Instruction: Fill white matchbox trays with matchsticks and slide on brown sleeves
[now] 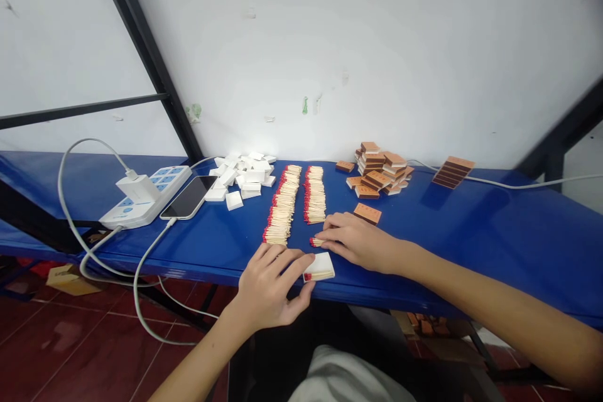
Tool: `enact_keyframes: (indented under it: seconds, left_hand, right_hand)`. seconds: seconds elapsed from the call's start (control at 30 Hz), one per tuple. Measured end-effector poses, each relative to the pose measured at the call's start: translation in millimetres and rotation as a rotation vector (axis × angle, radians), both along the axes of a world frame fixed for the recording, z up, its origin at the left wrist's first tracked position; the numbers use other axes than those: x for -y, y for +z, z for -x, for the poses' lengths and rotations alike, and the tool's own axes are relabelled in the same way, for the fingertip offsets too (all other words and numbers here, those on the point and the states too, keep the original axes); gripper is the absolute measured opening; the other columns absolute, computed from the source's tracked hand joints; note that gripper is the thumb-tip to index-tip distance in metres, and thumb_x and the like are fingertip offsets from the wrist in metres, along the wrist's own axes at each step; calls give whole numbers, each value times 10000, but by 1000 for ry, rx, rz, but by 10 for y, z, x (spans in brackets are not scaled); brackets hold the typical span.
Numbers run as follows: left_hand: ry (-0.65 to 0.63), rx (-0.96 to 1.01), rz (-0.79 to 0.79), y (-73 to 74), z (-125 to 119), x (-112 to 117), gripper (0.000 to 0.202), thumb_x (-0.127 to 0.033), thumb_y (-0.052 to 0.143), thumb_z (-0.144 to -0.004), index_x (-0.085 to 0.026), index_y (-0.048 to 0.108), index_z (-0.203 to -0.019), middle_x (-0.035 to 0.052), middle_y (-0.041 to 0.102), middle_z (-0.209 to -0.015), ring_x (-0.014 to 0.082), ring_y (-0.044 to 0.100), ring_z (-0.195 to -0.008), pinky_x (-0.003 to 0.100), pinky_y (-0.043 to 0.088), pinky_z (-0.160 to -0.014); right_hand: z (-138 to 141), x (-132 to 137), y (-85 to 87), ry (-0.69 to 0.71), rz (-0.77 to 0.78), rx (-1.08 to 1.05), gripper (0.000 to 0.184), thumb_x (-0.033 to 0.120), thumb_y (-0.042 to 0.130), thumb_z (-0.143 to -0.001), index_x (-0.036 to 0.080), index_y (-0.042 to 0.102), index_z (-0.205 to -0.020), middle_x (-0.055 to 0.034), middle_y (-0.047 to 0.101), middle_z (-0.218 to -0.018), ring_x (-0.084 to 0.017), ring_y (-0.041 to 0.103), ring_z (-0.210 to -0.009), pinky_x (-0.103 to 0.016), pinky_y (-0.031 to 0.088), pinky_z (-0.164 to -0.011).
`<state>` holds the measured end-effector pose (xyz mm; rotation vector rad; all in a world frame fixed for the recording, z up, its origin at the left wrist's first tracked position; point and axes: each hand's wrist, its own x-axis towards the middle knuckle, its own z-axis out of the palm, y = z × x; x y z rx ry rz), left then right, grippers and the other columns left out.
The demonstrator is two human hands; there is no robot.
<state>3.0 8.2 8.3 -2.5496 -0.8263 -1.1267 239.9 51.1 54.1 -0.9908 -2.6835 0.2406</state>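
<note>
Matches in rows, a tray steadied at the table's front edge

The blue table spans the frame. At mid-left lies a power strip. Lower centre, the left hand is half curled, its index finger and thumb at the left end of a white tray, seemingly to keep it from sliding. The right hand, right of centre, is loosely bent, fingertips on a few matches; whether they are pinched or only touched, I cannot tell. Heaped white trays sit left of centre and stacked matchbox covers right of centre, apparently sorted by kind. Between them run a longer match row and a shorter match row, red heads leftward, probably for easy pick-up. The held tray lies flat by the front edge, matches along its near side, likely for short reach
</note>
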Motion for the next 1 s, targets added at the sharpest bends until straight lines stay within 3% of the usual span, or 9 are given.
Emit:
enact_keyframes:
  seconds: [0.33,0.5,1.0]
  left_hand:
    - [8,-7,-5,4,-6,-2,277,-230,634,-830,-186,639,-1103,61,734,-981,214,619,-817,370,441,-728]
    - [13,-10,-17,10,-2,-1,274,-240,626,-829,-190,646,-1098,63,732,-969,212,627,-809,366,442,-721]
    - [15,2,-23,18,-13,2,259,-237,623,-828,-191,655,-1081,63,733,-959,208,632,-792,361,449,-720]
  right_hand:
    - [-15,-11,-6,-7,-69,24,320,301,432,-1044,185,729,-1032,-91,686,-998,-225,572,-921,-385,397,-825]
    - [-25,-15,-21,-18,-45,5,318,324,437,-1043,196,720,-1111,-99,669,-1017,-225,564,-932,-371,402,-805]
    - [-44,-25,-12,10,12,-37,226,262,469,-1020,177,678,-1041,-94,667,-1016,-225,570,-934,-376,434,-833]
